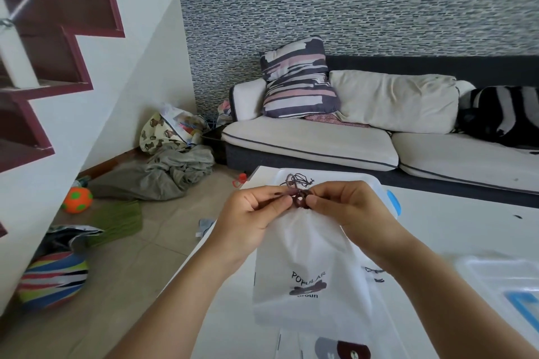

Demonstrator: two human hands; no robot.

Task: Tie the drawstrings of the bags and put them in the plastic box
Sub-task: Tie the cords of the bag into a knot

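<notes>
A white drawstring bag printed "POPULAR" hangs above the table, its neck gathered. The dark brown drawstring loops at the neck. My left hand pinches the cord from the left and my right hand pinches it from the right, fingertips almost meeting. Behind my hands stands the clear plastic box with a blue latch; dark cords of something inside it show above my fingers. Another white bag lies flat on the table below, and the edge of a third peeks out at the right.
The box's clear lid with blue trim lies on the white table at the right. A sofa with cushions stands behind. On the floor at left lie clothes, an orange ball and a striped ball.
</notes>
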